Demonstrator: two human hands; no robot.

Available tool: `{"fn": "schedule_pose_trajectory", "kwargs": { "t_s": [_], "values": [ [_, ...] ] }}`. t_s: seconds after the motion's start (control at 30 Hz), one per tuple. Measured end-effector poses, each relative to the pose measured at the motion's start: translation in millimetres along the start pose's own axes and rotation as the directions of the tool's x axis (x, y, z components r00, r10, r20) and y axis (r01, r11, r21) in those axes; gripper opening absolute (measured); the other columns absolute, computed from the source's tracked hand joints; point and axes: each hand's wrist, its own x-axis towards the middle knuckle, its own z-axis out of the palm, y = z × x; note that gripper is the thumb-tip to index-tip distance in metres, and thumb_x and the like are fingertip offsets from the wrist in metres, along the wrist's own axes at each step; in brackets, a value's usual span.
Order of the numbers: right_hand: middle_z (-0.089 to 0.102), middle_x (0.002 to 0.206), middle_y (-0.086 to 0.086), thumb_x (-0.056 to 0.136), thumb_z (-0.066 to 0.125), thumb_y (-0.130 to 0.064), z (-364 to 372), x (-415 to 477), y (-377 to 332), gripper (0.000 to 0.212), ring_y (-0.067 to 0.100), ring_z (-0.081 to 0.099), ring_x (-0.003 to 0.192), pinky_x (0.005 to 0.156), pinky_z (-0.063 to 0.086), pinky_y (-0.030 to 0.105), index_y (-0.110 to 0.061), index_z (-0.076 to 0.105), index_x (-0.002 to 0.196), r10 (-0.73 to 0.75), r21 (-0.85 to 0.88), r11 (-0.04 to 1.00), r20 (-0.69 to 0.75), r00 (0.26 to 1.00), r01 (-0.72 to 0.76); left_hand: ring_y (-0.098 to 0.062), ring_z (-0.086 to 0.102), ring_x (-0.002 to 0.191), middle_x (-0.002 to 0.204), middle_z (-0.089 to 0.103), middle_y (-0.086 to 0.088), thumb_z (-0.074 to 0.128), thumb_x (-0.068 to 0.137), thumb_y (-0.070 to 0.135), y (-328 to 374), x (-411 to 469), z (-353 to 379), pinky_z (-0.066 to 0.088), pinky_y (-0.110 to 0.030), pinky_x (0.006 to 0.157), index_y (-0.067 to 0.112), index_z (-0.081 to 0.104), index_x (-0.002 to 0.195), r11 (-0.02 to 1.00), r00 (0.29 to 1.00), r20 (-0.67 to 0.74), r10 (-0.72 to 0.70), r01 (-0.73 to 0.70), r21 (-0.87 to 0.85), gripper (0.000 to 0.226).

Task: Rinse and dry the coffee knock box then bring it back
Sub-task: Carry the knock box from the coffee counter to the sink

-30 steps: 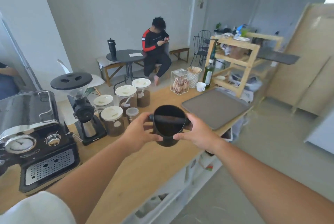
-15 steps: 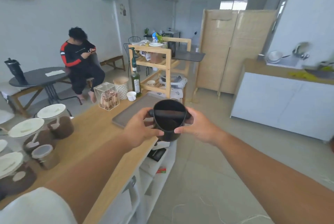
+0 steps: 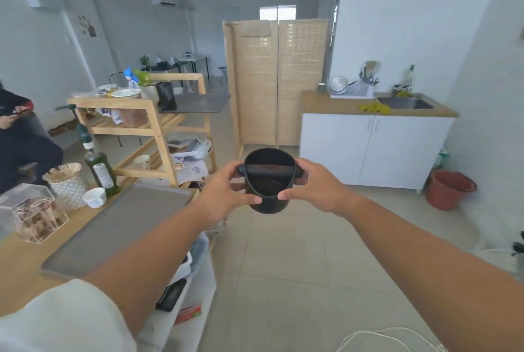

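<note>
1. Black cylindrical knock box point(image 3: 268, 181) with a padded bar across its open mouth: held upright in mid-air above the pale tiled floor point(image 3: 283, 266), just off the right edge of the near wooden table point(image 3: 17, 261) (it rests on no surface).
2. Left hand point(image 3: 224, 194): grips the left wall of the knock box, with the thumb curled across the near side and the fingers wrapped behind, by the bar's end.
3. Right hand point(image 3: 312, 184): grips the right wall likewise, thumb on the near side, fingers curled round the far side.
4. Flat grey rectangular tray point(image 3: 119, 226): lies along the right edge of the near table. A dark green glass bottle point(image 3: 100, 165) and a small white cup point(image 3: 94, 197) stand beyond its far left corner.
5. Stainless steel sink point(image 3: 405, 102): set into the right end of the far table point(image 3: 320, 102), which is wood-topped with white doors. A white dish rack point(image 3: 350, 90) stands at its back edge, left of the sink.
6. Round red bucket point(image 3: 449, 188): on the floor by the far table's right corner.
</note>
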Motion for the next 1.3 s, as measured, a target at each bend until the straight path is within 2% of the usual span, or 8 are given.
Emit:
{"fn": "schedule_pose_trajectory", "kwargs": {
  "t_s": [0.1,0.2,0.53,0.6,0.73,0.9,1.07,1.3],
  "values": [
    [0.076,0.127,-0.007,0.078,0.094,-0.011,-44,10,16,0.071,0.004,0.072,0.114,0.089,0.058,0.015,-0.023,0.061,0.140,0.004,-0.001,1.000,-0.055,0.998,-0.005,-0.029,0.065,0.125,0.133,0.064,0.002,0.090,0.073,-0.004,8,45,29,0.057,-0.052,0.102,0.034,0.058,0.126,0.999,0.998,0.064,0.023,-0.021,-0.026,0.073],
    [0.075,0.126,-0.010,0.078,0.094,-0.015,-80,20,32,0.067,0.002,0.072,0.113,0.086,0.057,0.013,-0.027,0.062,0.136,0.019,-0.027,0.999,-0.095,0.995,-0.022,-0.022,0.066,0.122,0.132,0.064,0.006,0.091,0.073,-0.002,14,84,55,0.059,-0.040,0.096,0.034,0.057,0.126,0.999,0.992,0.117,0.042,-0.038,-0.029,0.072],
    [0.074,0.126,-0.010,0.077,0.095,-0.022,-161,81,79,0.069,0.008,0.071,0.115,0.090,0.059,0.020,-0.030,0.061,0.136,0.086,-0.067,0.993,-0.214,0.973,-0.102,-0.025,0.069,0.118,0.131,0.066,0.004,0.093,0.070,-0.003,13,217,100,0.059,-0.048,0.100,0.032,0.060,0.126,0.998,0.974,0.219,0.064,-0.062,-0.016,0.074],
    [0.075,0.124,-0.011,0.076,0.095,-0.024,-172,101,86,0.068,0.007,0.071,0.113,0.087,0.058,0.019,-0.032,0.062,0.135,0.097,-0.074,0.990,-0.237,0.967,-0.118,-0.023,0.071,0.116,0.130,0.068,0.005,0.094,0.070,-0.002,12,247,101,0.060,-0.042,0.097,0.032,0.061,0.126,0.997,0.967,0.242,0.076,-0.076,-0.009,0.073],
    [0.075,0.123,-0.009,0.076,0.095,-0.023,-198,160,102,0.065,0.006,0.072,0.111,0.083,0.058,0.017,-0.031,0.064,0.133,0.120,-0.071,0.987,-0.296,0.948,-0.147,-0.017,0.074,0.110,0.126,0.069,0.009,0.096,0.068,0.002,9,332,94,0.062,-0.026,0.080,0.036,0.062,0.122,0.995,0.947,0.307,0.096,-0.095,-0.016,0.073],
    [0.075,0.123,-0.008,0.077,0.094,-0.021,-232,227,118,0.066,0.005,0.072,0.110,0.079,0.058,0.014,-0.029,0.062,0.135,0.145,-0.068,0.981,-0.368,0.919,-0.182,-0.021,0.074,0.112,0.127,0.069,0.007,0.097,0.066,0.004,12,431,93,0.061,-0.044,0.095,0.032,0.062,0.125,0.994,0.913,0.392,0.110,-0.111,-0.020,0.075],
    [0.074,0.124,-0.003,0.078,0.094,-0.018,-271,273,138,0.067,0.009,0.072,0.111,0.084,0.059,0.019,-0.026,0.062,0.136,0.155,-0.055,0.979,-0.425,0.892,-0.196,-0.025,0.071,0.116,0.128,0.068,0.003,0.094,0.070,0.001,18,504,109,0.058,-0.052,0.101,0.026,0.060,0.128,0.990,0.888,0.441,0.129,-0.137,-0.012,0.072],
    [0.074,0.126,0.003,0.080,0.093,-0.013,-338,316,183,0.066,0.014,0.072,0.115,0.085,0.060,0.019,-0.022,0.062,0.137,0.183,-0.038,0.974,-0.456,0.871,-0.224,-0.027,0.069,0.117,0.130,0.066,0.002,0.092,0.073,-0.002,19,592,159,0.060,-0.045,0.098,0.023,0.058,0.130,0.986,0.865,0.481,0.140,-0.164,0.007,0.071]
  ]
}}
